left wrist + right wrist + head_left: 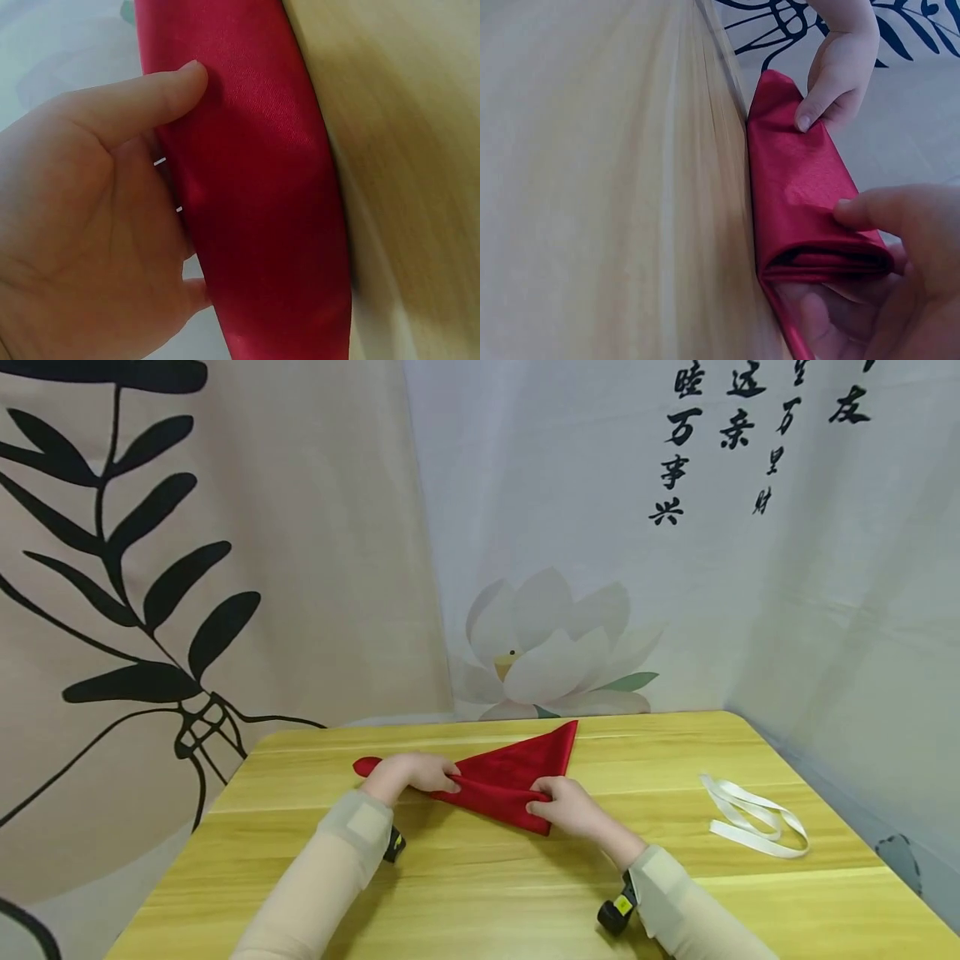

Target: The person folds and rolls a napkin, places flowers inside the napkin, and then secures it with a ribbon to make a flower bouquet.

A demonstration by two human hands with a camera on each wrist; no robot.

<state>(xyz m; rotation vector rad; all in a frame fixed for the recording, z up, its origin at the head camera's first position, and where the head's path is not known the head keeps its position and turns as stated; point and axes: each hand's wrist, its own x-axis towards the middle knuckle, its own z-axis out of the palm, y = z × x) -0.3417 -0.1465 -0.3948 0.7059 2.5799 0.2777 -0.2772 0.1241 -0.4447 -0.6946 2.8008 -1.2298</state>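
A shiny red scarf [517, 764] lies near the far side of the table, its near edge folded into a flat band and one corner pointing away to the back. My left hand [420, 774] pinches the band toward its left part, thumb on top in the left wrist view and the other fingers partly hidden behind the cloth. At the band's right end, my right hand [568, 806] grips it between thumb and fingers. Several folded layers of the scarf [810, 195] show at that end in the right wrist view.
A loosely looped white ribbon [761, 827] lies on the right side of the wooden table [465, 902]. Behind the table's far edge hangs a printed curtain [337, 568] with leaves, a lotus and black writing.
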